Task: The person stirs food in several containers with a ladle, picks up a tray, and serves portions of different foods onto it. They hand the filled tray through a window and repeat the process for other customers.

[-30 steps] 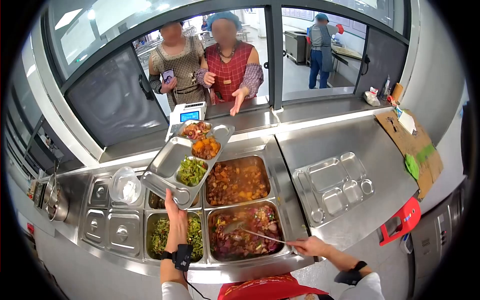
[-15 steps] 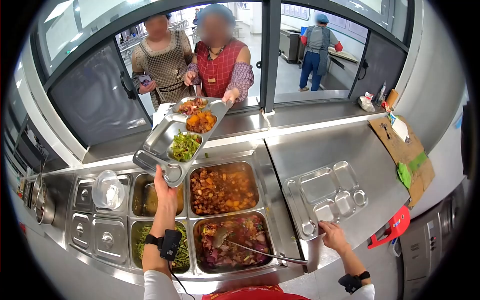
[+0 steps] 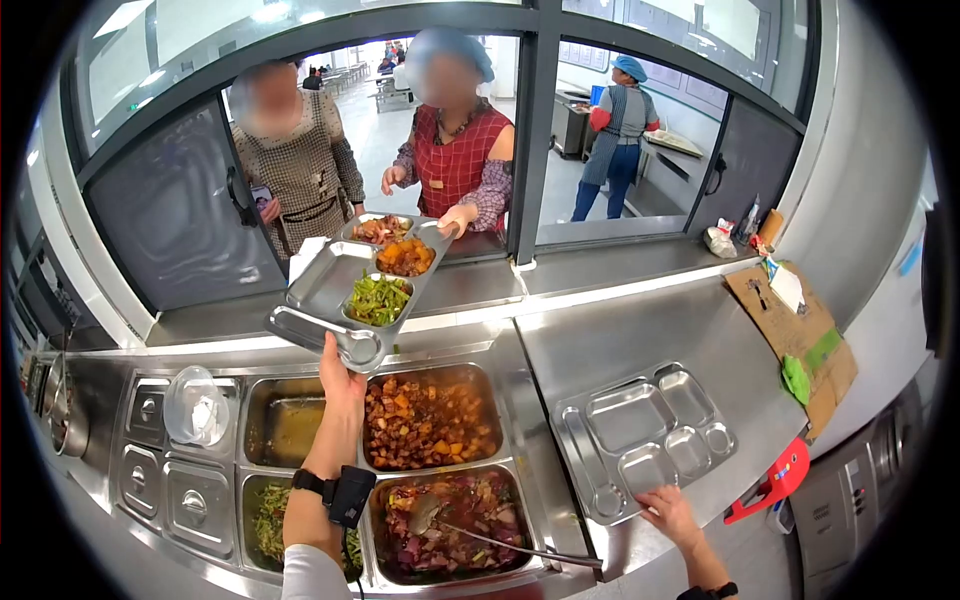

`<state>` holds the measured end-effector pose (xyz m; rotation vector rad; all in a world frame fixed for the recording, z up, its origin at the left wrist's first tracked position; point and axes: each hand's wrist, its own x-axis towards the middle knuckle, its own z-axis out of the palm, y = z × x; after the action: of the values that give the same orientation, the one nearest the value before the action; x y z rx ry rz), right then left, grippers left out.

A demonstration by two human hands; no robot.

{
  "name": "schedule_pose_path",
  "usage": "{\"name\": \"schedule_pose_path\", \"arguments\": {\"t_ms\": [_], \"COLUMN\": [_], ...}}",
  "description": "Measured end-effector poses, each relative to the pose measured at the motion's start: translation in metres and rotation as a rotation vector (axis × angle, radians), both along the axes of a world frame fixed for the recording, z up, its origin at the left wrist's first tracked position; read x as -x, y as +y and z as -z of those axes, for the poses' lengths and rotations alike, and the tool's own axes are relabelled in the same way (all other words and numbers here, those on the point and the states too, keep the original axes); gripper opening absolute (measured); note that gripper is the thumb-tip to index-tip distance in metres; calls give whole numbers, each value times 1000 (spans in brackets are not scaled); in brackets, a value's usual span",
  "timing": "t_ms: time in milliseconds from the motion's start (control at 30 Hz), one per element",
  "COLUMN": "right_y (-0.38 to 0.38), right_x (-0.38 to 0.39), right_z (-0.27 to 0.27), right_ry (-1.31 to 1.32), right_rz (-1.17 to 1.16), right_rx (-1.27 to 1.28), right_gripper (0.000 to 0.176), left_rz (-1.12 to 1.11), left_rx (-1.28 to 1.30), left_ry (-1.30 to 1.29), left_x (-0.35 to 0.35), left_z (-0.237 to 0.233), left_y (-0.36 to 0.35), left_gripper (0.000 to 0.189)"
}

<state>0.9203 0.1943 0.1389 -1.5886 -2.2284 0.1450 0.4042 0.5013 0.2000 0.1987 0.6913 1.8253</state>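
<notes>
My left hand grips the near end of a metal compartment tray, tilted above the counter. It carries green vegetables, orange chunks in sauce and a reddish dish in separate compartments. Across the ledge, a co-worker's hand holds the tray's far corner. My right hand is at the near rim of a second compartment tray, its fingers bent over the edge. That tray lies flat on the steel counter with no food in it.
Food pans sit below my left arm: diced stew, a purple-red dish with a ladle, and greens. Lidded pans and a plastic tub stand left. Cardboard lies right. Two people stand beyond the window.
The view has shifted, so the counter sits lower in it. The co-worker's other hand has drawn back from the filled tray. Both my hands stay at their trays.
</notes>
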Motion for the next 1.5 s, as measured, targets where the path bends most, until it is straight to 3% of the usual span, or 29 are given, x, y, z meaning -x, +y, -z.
{"name": "schedule_pose_path", "arguments": {"t_ms": [167, 267, 300, 333, 367, 400, 433, 467, 500, 533, 567, 633, 700, 733, 800, 833, 867, 900, 933, 967, 1000, 1033, 1067, 1100, 1133, 1167, 1267, 1433, 1500], "right_y": [-5, -6, -5, -4, -2, -5, -10, -11, -16, -24, -32, -49, -61, -64, -77, -88, -80, -78, -80, -82, -84, -86, -86, -81, -74, -66, -66, -54, -61], "right_x": [15, 19, 30, 40, 49, 58, 65, 71, 81, 85, 92, 106, 115, 122, 140, 139, 133, 131, 130, 125, 114, 117, 121, 117, 114, 114, 135, 122, 133], "right_z": [-1, 9, 6, 4, 1, 2, 2, 1, -3, 0, -2, 4, 13, 0, -7, 9, 31, 44, 53, 58, 98, 93, 92, 99, 95, 88, 30, 33, -20], "right_ry": [-49, -34, -23, -10, 10, 24, 35, 40, 42, 60, 72, 165, 331, 282, 337, 279, 198, 82, -38, -147, -245, -233, -359, -320, -299, -253, -333, 99, 213], "right_rz": [84, 127, 154, 179, 208, 227, 243, 253, 258, 210, 188, 139, 92, -89, -367, -431, -579, -461, -343, -296, -298, -299, -266, -306, -414, -517, -278, -425, -71], "right_rx": [-65, -145, -180, -215, -232, -241, -248, -262, -268, -296, -266, -209, -172, -218, -235, -236, -56, -41, -19, 61, 69, 200, 298, 404, 331, 155, 389, 390, 1018], "right_gripper": [38, 34, 33, 32, 29, 29, 29, 29, 30, 30, 29, 27, 26, 29, 41, 30, 40, 46, 52, 55, 56, 58, 66, 61, 77, 76, 66, 55, 49], "left_rz": [33, 180, 250, 505, 642, 825, 1063, 1233, 1322, 1240, 1281, 1014, 918, 931, 800, 677, 598, 570, 333, 336, 163, 95, -3, -144, -151, -215, -298, -322, -321], "left_rx": [-234, -272, -155, 129, 97, 239, 547, 604, 591, 416, 419, 632, 582, 467, 580, 608, 649, 548, 740, 608, 560, 609, 451, 552, 564, 605, 737, 734, 836], "left_ry": [-11, 162, 289, 335, 511, 666, 562, 202, 62, -73, -204, 195, 270, 214, 231, 230, 292, 320, 351, 265, 298, 308, 321, 343, 280, 299, 353, 285, 263], "left_x": [-18, -44, -67, -83, -110, -143, -169, -189, -211, -229, -239, -243, -226, -206, -159, -133, -102, -72, -49, -19, 0, 27, 26, 47, 73, 88, 99, 117, 111], "left_z": [-19, -30, -30, -12, 14, 6, 25, 81, 71, 86, 97, 61, 70, 90, 69, 69, 95, 86, 86, 81, 82, 86, 50, 66, 83, 88, 79, 126, 138], "left_y": [39, 20, -5, -29, -65, -117, -153, -184, -205, -221, -224, -241, -255, -260, -280, -293, -307, -326, -347, -369, -390, -416, -438, -466, -495, -523, -601, -722, -756], "left_gripper": [35, 39, 36, 26, 18, 20, 37, 58, 63, 54, 41, 27, 25, 26, 33, 36, 43, 44, 40, 35, 34, 32, 34, 38, 40, 44, 52, 51, 53]}}
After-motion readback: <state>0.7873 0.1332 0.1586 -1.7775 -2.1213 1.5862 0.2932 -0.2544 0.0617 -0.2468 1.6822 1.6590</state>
